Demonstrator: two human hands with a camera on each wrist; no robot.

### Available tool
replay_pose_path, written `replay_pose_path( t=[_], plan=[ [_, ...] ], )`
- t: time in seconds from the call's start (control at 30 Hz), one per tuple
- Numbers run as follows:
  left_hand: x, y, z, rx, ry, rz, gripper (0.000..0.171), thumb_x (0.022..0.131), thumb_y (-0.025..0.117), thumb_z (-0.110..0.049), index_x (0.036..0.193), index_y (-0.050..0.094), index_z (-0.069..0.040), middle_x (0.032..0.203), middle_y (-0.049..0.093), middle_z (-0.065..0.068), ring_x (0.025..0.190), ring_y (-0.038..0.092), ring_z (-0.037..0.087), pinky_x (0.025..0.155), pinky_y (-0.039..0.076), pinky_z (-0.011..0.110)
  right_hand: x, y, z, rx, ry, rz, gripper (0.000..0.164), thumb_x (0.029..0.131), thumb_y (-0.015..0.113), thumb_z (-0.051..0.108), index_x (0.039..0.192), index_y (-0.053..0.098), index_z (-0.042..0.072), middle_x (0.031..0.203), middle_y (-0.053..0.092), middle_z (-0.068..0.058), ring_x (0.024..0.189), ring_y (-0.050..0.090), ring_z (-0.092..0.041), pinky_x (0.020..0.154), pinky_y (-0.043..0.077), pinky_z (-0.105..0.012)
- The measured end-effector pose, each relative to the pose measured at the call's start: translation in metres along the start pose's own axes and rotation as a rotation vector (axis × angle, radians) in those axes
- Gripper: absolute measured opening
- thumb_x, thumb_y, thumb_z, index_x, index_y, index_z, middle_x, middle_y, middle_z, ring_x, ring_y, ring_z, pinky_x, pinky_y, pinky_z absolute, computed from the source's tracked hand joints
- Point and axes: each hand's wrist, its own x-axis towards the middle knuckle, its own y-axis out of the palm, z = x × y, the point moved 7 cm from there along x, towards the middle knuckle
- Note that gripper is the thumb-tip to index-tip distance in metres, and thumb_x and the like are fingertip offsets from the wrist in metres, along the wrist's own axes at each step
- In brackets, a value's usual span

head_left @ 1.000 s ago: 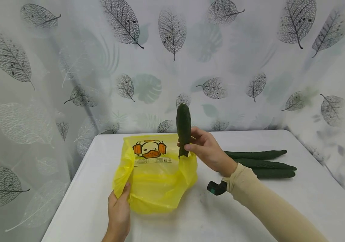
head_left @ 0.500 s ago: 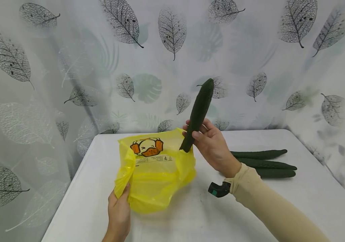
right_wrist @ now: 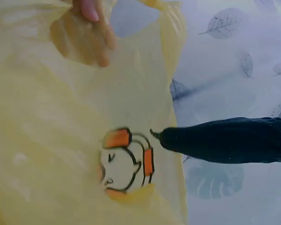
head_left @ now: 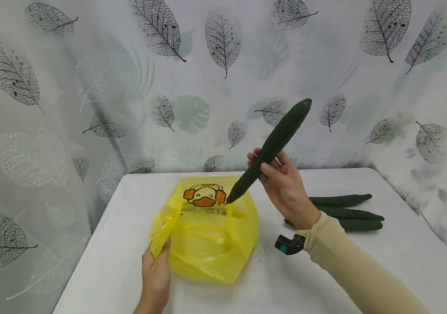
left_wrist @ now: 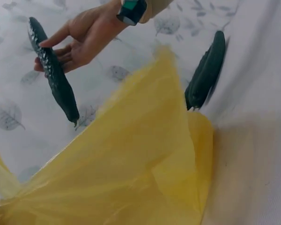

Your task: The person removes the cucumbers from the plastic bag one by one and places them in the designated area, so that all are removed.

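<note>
My right hand grips a dark green cucumber around its middle, tilted with the upper end to the right. The cucumber's lower, stemmed end reaches over the right part of a yellow plastic bag printed with a duck in orange headphones. Lower left, my left hand pinches the bag's left edge between thumb and fingers. In the right wrist view the cucumber points at the bag, and the left hand's fingers show through the plastic. The left wrist view has the cucumber apart from the bag.
Several more cucumbers lie side by side on the white table at the right, partly behind the right wrist. A black wrist camera juts out below that wrist. A leaf-patterned curtain hangs behind the table.
The right hand has moved right and raised the cucumber away from the bag, tilting it from upright to slanting right. The bag's right rim has come loose from the right hand. The left hand stays nearly still.
</note>
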Motion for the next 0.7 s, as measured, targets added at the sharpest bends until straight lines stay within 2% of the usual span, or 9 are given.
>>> replay_pose_path(
  t=[0.13,0.3,0.57,0.7],
  plan=[
    [-0.001,0.001,0.001,0.006,-0.019,-0.013,0.052,0.112,0.034,-0.019,0.156,0.023,0.007,0.162,0.027,0.013,0.149,0.019,0.025,0.122,0.017,0.048,-0.002,0.004,0.002,-0.051,-0.002,0.037,0.045,0.1,0.05,-0.013,0.141,0.046,0.004,0.129,0.059,-0.013,0.128,0.054,-0.031,0.115,0.036,-0.043],
    [-0.002,0.001,0.003,0.011,-0.042,-0.024,0.054,0.112,0.033,-0.022,0.157,0.021,0.005,0.162,0.027,0.012,0.148,0.022,0.026,0.121,0.021,0.047,-0.004,0.001,0.004,-0.121,0.013,0.023,0.044,0.1,0.055,-0.009,0.14,0.048,0.005,0.13,0.058,-0.013,0.125,0.056,-0.031,0.114,0.039,-0.043],
    [0.0,-0.002,0.004,-0.012,-0.041,-0.062,0.053,0.112,0.033,-0.021,0.157,0.022,0.006,0.162,0.027,0.014,0.149,0.021,0.027,0.122,0.019,0.047,-0.007,-0.006,0.015,-0.069,0.029,0.003,0.039,0.101,0.048,-0.01,0.135,0.052,0.007,0.129,0.057,-0.011,0.12,0.055,-0.027,0.111,0.042,-0.042],
    [0.002,-0.004,0.005,-0.023,-0.04,-0.086,0.054,0.112,0.033,-0.023,0.156,0.023,0.006,0.161,0.029,0.016,0.148,0.023,0.027,0.122,0.019,0.048,-0.01,-0.013,0.023,-0.083,0.036,-0.022,0.039,0.101,0.051,-0.008,0.137,0.053,0.008,0.131,0.055,-0.012,0.118,0.055,-0.026,0.109,0.044,-0.039]
  ],
)
